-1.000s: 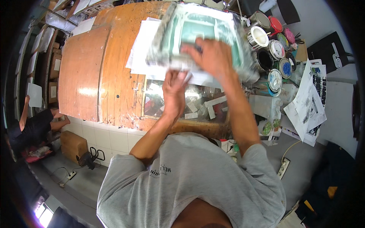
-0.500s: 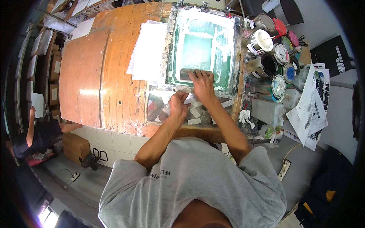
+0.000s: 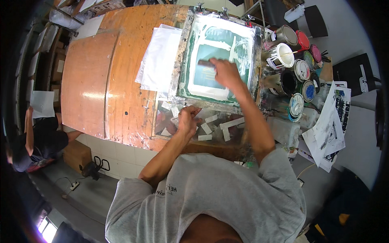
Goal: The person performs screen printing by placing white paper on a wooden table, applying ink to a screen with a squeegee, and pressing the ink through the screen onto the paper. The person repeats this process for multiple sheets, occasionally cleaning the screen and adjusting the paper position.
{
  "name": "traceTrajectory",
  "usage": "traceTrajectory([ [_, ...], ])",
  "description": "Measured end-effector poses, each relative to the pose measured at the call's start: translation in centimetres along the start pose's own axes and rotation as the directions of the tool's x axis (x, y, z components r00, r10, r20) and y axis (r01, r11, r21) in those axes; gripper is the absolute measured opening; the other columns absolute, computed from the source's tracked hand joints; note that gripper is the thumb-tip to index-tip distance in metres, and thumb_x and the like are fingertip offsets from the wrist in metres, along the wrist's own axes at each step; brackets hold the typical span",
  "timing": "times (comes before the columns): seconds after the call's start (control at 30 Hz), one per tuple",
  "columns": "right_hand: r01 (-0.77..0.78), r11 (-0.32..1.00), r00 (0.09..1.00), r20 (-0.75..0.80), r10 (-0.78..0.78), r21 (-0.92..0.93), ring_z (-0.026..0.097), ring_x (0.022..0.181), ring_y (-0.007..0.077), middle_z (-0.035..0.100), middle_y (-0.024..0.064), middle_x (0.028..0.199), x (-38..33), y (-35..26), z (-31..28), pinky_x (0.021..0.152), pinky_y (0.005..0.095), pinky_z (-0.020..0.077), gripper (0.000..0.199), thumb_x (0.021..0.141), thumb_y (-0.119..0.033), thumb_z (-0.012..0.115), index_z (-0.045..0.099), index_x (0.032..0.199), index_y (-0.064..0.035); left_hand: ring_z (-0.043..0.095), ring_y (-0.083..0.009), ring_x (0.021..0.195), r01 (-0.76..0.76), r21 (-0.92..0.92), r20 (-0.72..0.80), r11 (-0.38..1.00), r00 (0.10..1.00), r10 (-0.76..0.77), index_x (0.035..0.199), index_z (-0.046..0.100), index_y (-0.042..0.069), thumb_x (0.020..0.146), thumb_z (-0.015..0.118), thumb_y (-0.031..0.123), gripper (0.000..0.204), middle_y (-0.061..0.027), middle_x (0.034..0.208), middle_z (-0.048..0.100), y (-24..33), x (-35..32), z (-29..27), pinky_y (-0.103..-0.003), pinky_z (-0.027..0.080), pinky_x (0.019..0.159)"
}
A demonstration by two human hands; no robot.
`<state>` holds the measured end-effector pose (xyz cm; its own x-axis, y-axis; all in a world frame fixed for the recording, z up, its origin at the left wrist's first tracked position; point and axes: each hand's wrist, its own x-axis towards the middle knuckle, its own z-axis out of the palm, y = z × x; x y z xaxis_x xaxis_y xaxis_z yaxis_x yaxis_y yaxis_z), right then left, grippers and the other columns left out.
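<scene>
My right hand (image 3: 227, 73) is closed round a small dark squeegee (image 3: 206, 63), held over the middle of a green screen printing frame (image 3: 177, 75). White ink (image 3: 210, 92) lies in smeared bands on the mesh, thickest along its near side. The hand hides part of the squeegee, and I cannot tell whether its blade touches the mesh. At the frame's near edge my left hand (image 3: 188, 120) has its fingers curled, gripping the rim. Beneath that hand, several pale strips (image 3: 205, 128) lie on a glassy surface.
Clear plastic-covered white sheets (image 3: 158, 60) lie left of the frame on the wooden table (image 3: 131, 81). Clamps (image 3: 224, 13) hold its far edge. Open ink cans (image 3: 280, 56) and loose printed papers (image 3: 324, 129) crowd the right. Another person (image 3: 42, 135) holds a white sheet at far left.
My right hand and the squeegee have moved away from me, from the near side of the mesh to its middle. My left hand stays at the near rim.
</scene>
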<state>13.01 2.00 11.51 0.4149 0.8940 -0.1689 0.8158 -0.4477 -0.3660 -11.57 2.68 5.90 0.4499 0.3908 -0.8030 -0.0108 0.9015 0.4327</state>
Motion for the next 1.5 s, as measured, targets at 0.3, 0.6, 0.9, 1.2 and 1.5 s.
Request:
traceTrajectory([
  [0.3, 0.125, 0.986, 0.890, -0.427, -0.160, -0.108, 0.059, 0.083, 0.0326, 0.061, 0.0150, 0.084, -10.0, -8.7, -5.9, 0.075, 0.0496, 0.0434, 0.025, 0.077, -0.018, 0.064, 0.060, 0.097, -0.0037, 0.063, -0.0314, 0.112, -0.182, -0.038, 0.336, 0.983, 0.924, 0.184, 0.107, 0.056, 0.002, 0.085, 0.057, 0.010, 0.024, -0.0155, 0.114, 0.065, 6.6, -5.7, 4.1, -0.052, 0.043, 0.102],
  [0.6, 0.116, 0.982, 0.859, -0.482, -0.173, -0.146, 0.069, 0.061, 0.0374, 0.066, 0.0202, 0.063, -2.9, -9.0, -20.7, 0.063, 0.0463, 0.0554, 0.055, 0.093, -0.056, 0.059, 0.073, 0.092, -0.0021, 0.063, -0.0352, 0.106, -0.583, 0.760, 0.118, 0.289, 0.561, 0.819, 0.112, 0.068, 0.000, 0.096, 0.061, 0.030, 0.035, -0.0250, 0.111, 0.068, 15.3, 6.4, 5.5, -0.047, 0.047, 0.095],
  [0.9, -0.034, 0.994, 0.926, -0.377, -0.008, -0.105, 0.050, 0.044, 0.0214, 0.056, 0.0134, 0.052, 0.4, -9.2, -27.6, 0.051, 0.0396, 0.0460, 0.069, 0.096, -0.057, 0.056, 0.065, 0.063, 0.0031, 0.063, -0.0383, 0.112, -0.399, 0.905, 0.348, -0.150, 0.487, 0.801, 0.111, 0.067, 0.002, 0.088, 0.071, 0.029, 0.036, -0.0195, 0.117, 0.066, 16.6, 13.8, -1.4, -0.046, 0.049, 0.097],
  [1.2, 0.041, 0.998, 0.922, -0.383, -0.052, -0.038, 0.066, 0.067, 0.0358, 0.067, 0.0256, 0.071, 1.0, -8.5, -29.5, 0.065, 0.0476, 0.0519, 0.074, 0.096, -0.058, 0.054, 0.069, 0.075, 0.0119, 0.059, -0.0372, 0.106, -0.571, 0.744, 0.434, -0.348, 0.016, 0.901, 0.105, 0.063, 0.002, 0.083, 0.076, 0.010, 0.027, -0.0179, 0.105, 0.066, 21.2, 9.5, -0.3, -0.046, 0.043, 0.102],
  [1.5, -0.041, 0.996, 0.934, -0.358, 0.009, -0.083, 0.070, 0.079, 0.0430, 0.069, 0.0326, 0.083, 0.1, -8.7, -28.1, 0.076, 0.0488, 0.0550, 0.077, 0.094, -0.061, 0.053, 0.072, 0.085, 0.0137, 0.033, -0.0411, 0.143, -0.583, 0.650, 0.738, -0.488, 0.332, 0.587, 0.095, 0.068, 0.011, 0.084, 0.074, 0.026, 0.020, -0.0174, 0.145, 0.047, -5.1, 7.5, 8.4, -0.063, 0.020, 0.116],
])
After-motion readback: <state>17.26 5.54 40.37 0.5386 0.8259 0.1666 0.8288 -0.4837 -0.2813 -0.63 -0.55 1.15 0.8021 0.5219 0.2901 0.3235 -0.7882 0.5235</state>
